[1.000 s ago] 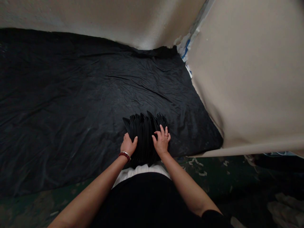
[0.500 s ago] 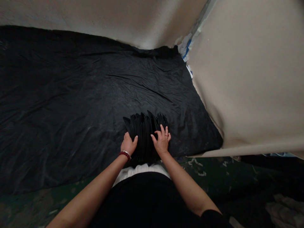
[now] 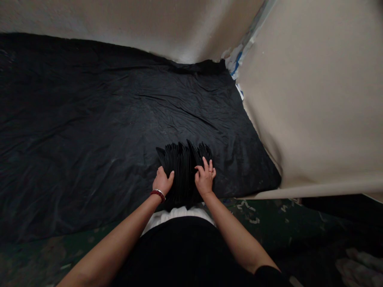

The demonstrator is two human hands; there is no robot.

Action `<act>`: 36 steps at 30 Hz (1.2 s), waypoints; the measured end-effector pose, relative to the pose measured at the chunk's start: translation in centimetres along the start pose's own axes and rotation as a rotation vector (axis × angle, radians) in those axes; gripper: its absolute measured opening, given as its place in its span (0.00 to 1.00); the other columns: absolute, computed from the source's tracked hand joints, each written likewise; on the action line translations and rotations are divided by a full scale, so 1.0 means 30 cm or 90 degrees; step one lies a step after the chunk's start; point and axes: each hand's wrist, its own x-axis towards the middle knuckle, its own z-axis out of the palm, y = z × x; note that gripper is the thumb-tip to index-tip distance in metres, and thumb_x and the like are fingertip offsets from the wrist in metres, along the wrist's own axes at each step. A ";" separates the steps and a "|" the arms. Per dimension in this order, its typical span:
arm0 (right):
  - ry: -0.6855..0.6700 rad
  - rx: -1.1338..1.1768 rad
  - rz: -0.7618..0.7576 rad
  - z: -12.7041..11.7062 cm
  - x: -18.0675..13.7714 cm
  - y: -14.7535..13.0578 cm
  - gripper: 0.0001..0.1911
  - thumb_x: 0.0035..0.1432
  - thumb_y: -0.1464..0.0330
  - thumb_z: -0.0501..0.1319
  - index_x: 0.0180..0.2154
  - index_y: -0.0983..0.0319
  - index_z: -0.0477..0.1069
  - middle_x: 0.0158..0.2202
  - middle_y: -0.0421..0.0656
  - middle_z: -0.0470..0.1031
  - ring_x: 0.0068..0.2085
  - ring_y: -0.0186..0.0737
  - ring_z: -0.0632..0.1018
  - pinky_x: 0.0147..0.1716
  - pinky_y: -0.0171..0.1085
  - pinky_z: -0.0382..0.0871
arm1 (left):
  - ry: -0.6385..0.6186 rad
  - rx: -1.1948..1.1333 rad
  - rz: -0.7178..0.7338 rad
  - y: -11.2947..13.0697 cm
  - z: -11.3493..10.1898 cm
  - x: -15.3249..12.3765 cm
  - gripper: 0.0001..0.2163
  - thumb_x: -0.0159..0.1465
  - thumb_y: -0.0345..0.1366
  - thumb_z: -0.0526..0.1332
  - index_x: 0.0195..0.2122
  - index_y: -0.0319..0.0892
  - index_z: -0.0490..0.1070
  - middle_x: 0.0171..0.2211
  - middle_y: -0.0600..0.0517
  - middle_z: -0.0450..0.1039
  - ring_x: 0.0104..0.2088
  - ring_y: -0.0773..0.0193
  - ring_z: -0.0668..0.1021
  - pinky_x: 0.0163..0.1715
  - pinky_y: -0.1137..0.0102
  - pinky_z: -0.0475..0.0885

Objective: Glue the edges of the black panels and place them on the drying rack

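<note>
A row of thin black folded pieces (image 3: 181,171), standing on edge and packed side by side, lies near the front edge of a black sheet. Their material cannot be made out. My left hand (image 3: 163,180) is closed around the left end of the row, its thumb lying along the pieces. At the right end, my right hand (image 3: 205,178) grips a smaller bunch, with bent fingers over its outer side. The right thumb is tucked out of sight among the pieces. A narrow dark gap separates this bunch from the rest.
The wrinkled black sheet (image 3: 89,119) covers the work surface. Beige sheeting (image 3: 314,99) rises at the right and along the back. White and blue scraps (image 3: 237,67) sit in the far corner. Pale scraps (image 3: 248,209) litter the dark green floor below.
My right thumb, visible before, has slipped in among the pieces. My right hand has shifted slightly right, and the gap beside its bunch is a little wider. The left hand stays nearly still.
</note>
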 end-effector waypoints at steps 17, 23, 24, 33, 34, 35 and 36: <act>0.016 -0.022 0.000 0.019 0.004 -0.027 0.09 0.62 0.62 0.63 0.41 0.59 0.74 0.70 0.45 0.56 0.71 0.64 0.49 0.62 0.67 0.51 | 0.003 0.001 0.003 -0.003 0.005 0.002 0.20 0.68 0.45 0.56 0.55 0.37 0.61 0.55 0.34 0.71 0.52 0.45 0.78 0.48 0.58 0.73; 0.015 -0.021 0.007 0.016 0.005 -0.032 0.08 0.60 0.65 0.62 0.41 0.59 0.74 0.70 0.44 0.56 0.71 0.64 0.49 0.62 0.67 0.51 | 0.005 -0.001 0.004 -0.006 0.004 -0.001 0.20 0.68 0.45 0.57 0.55 0.38 0.61 0.55 0.34 0.71 0.52 0.47 0.78 0.48 0.59 0.73; 0.016 -0.022 0.009 0.016 0.005 -0.034 0.08 0.59 0.65 0.62 0.41 0.59 0.75 0.70 0.44 0.56 0.71 0.64 0.50 0.62 0.67 0.51 | 0.005 0.000 0.003 -0.006 0.003 -0.001 0.20 0.68 0.45 0.57 0.55 0.38 0.61 0.55 0.34 0.71 0.52 0.47 0.78 0.48 0.60 0.73; 0.016 -0.025 0.024 0.015 0.008 -0.056 0.10 0.58 0.67 0.62 0.42 0.62 0.75 0.70 0.46 0.56 0.70 0.66 0.50 0.63 0.68 0.50 | 0.005 0.007 0.001 -0.001 0.005 -0.001 0.20 0.68 0.44 0.56 0.55 0.35 0.61 0.54 0.34 0.71 0.52 0.44 0.78 0.49 0.57 0.73; 0.016 -0.025 0.025 0.015 0.008 -0.058 0.10 0.58 0.67 0.62 0.42 0.62 0.75 0.70 0.47 0.56 0.70 0.67 0.50 0.63 0.68 0.50 | 0.006 0.008 0.001 -0.001 0.007 0.000 0.20 0.68 0.44 0.56 0.55 0.35 0.61 0.54 0.33 0.71 0.52 0.44 0.78 0.49 0.57 0.73; 0.015 -0.026 0.026 0.016 0.009 -0.059 0.10 0.58 0.66 0.62 0.42 0.62 0.75 0.70 0.47 0.56 0.70 0.67 0.50 0.63 0.68 0.50 | 0.007 0.009 0.002 -0.002 0.008 0.000 0.20 0.68 0.44 0.56 0.55 0.35 0.61 0.54 0.33 0.71 0.52 0.43 0.78 0.49 0.57 0.72; 0.014 -0.026 0.026 0.017 0.009 -0.060 0.11 0.58 0.66 0.62 0.42 0.62 0.75 0.69 0.48 0.56 0.70 0.67 0.49 0.63 0.68 0.50 | 0.007 0.010 0.003 -0.003 0.009 0.000 0.20 0.68 0.44 0.56 0.55 0.35 0.61 0.54 0.33 0.71 0.52 0.44 0.78 0.49 0.57 0.72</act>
